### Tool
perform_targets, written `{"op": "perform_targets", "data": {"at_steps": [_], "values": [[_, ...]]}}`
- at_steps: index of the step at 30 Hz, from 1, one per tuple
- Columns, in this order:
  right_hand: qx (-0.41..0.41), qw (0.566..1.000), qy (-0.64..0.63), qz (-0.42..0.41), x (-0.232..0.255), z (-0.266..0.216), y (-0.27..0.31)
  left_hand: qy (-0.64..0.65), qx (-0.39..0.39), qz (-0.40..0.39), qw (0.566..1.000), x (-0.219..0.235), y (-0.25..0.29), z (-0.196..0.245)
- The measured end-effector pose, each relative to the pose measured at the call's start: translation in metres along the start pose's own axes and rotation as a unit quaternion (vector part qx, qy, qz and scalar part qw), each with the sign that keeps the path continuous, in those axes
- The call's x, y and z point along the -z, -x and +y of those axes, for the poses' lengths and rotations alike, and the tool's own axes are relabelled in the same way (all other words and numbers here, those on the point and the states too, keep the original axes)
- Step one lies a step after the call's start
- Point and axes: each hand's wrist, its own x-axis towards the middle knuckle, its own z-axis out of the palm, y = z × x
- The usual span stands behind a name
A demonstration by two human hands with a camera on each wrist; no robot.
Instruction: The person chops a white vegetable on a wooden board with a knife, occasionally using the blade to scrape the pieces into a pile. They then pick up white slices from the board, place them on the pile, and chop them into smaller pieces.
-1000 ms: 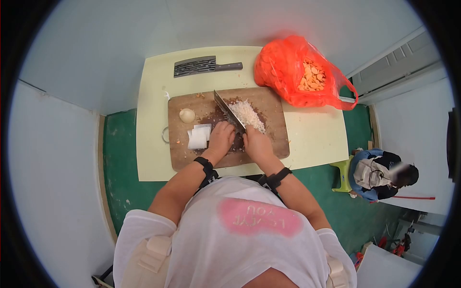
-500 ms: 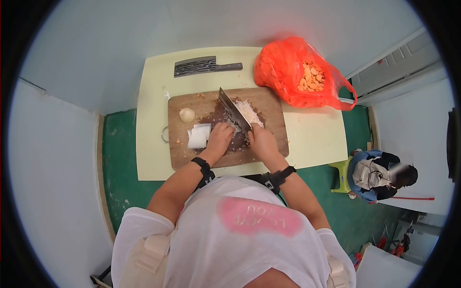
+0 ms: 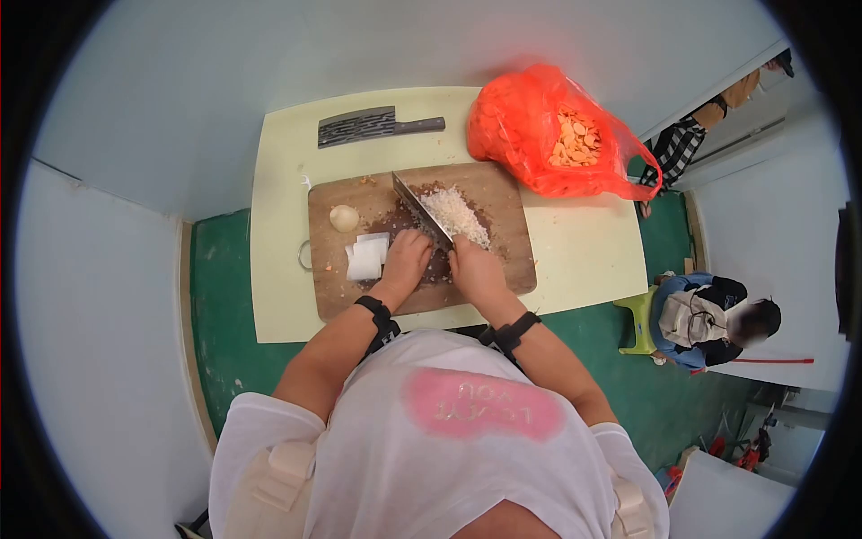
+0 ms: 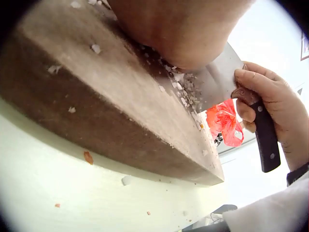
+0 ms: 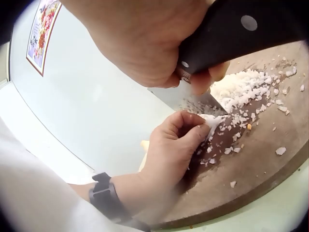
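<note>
My right hand (image 3: 478,271) grips the dark handle of a cleaver (image 3: 420,208), thumb against the base of the blade in the left wrist view. The blade stands edge-down on the wooden chopping board (image 3: 505,189). Left of it, my left hand (image 3: 406,264) pinches a small white vegetable piece (image 5: 211,123) with bent fingers close beside the blade. Finely chopped white bits (image 3: 456,216) lie heaped on the blade's right side. White slabs (image 3: 365,260) and a round, pale, onion-like piece (image 3: 344,217) sit on the board's left part.
A second cleaver (image 3: 357,128) lies on the pale table (image 3: 278,216) behind the board. A red plastic bag (image 3: 516,126) of orange slices (image 3: 575,142) stands at the back right. One person (image 3: 700,319) sits at right; another (image 3: 680,148) is at the doorway.
The cleaver and right hand shifted right, away from the left hand, then came back left beside it. A person has appeared at the doorway. The head view has shifted slightly.
</note>
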Motion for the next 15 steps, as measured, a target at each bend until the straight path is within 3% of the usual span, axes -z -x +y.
{"op": "perform_targets", "data": {"at_steps": [6, 13, 15], "values": [[-0.013, 0.999, -0.033, 0.018, 0.0081, 0.0012, 0.0006, -0.007, -0.016, 0.019, 1.000, 0.0026, -0.0007, 0.0007], [-0.019, 0.999, -0.013, -0.026, 0.0054, 0.0024, -0.0021, -0.034, 0.022, 0.018, 0.999, -0.0027, -0.0009, 0.0016], [-0.009, 0.999, -0.030, 0.007, 0.0068, 0.0002, 0.0009, -0.036, 0.012, 0.021, 0.999, -0.0022, -0.0009, 0.0000]]}}
